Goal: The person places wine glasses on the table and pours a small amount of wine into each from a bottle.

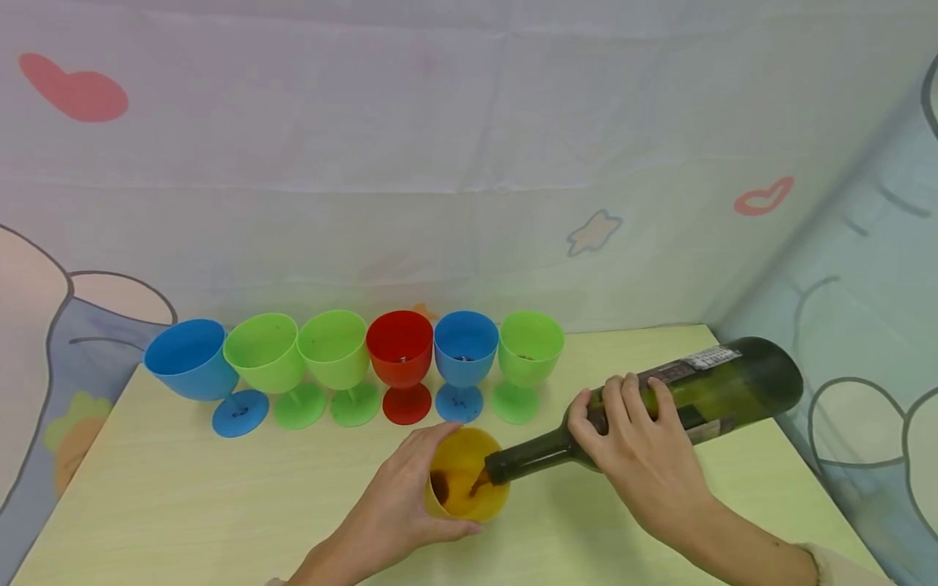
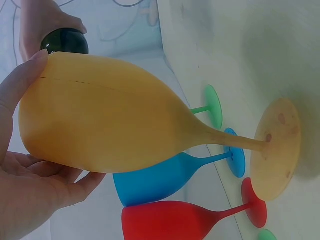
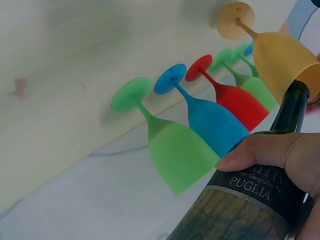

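My left hand (image 1: 392, 496) grips a yellow plastic goblet (image 2: 110, 115) by its bowl, thumb on one side and fingers on the other. My right hand (image 1: 645, 452) holds a dark green wine bottle (image 1: 703, 391) round its shoulder, tipped with the neck toward the left. The bottle's mouth is over the goblet's rim, and a thin stream of dark reddish-brown liquid (image 1: 479, 482) runs into the bowl. A little dark liquid lies at the goblet's bottom. In the right wrist view the bottle's label (image 3: 250, 187) reads PUGLIA.
Along the table's back edge stands a row of goblets: a blue one (image 1: 192, 358) at the left end, two green ones, a red one (image 1: 400, 350), another blue one (image 1: 466, 350) and a green one (image 1: 531, 350). A patterned cloth (image 1: 469, 163) hangs behind the pale table (image 1: 183, 505).
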`<action>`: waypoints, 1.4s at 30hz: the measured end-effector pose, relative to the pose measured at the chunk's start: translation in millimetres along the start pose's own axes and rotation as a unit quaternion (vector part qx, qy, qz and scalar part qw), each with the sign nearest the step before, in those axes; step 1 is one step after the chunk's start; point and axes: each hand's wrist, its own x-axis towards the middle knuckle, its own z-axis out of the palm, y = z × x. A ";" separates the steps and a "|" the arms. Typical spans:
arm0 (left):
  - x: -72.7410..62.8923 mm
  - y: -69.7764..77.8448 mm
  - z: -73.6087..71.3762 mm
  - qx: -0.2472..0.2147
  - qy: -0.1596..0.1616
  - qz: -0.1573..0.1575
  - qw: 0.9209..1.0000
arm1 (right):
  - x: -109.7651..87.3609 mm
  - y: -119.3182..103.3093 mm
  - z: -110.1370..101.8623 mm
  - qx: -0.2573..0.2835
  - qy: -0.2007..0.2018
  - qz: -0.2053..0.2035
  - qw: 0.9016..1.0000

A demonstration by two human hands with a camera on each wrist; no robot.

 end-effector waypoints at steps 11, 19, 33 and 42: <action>-1.6 -0.9 0.6 0.002 0.006 0.003 1.000 | 1.2 1.7 -2.8 -0.004 0.001 0.000 1.000; -1.6 -0.8 0.8 -0.011 0.010 -0.002 1.000 | 1.6 1.9 -3.3 -0.002 0.003 0.001 1.000; -3.3 -2.0 2.7 -0.033 0.028 -0.015 0.999 | -3.0 1.2 1.0 0.037 0.003 0.015 0.999; -2.6 -4.6 3.1 -0.049 0.034 -0.016 0.998 | -5.5 0.6 10.0 0.079 0.017 0.028 0.996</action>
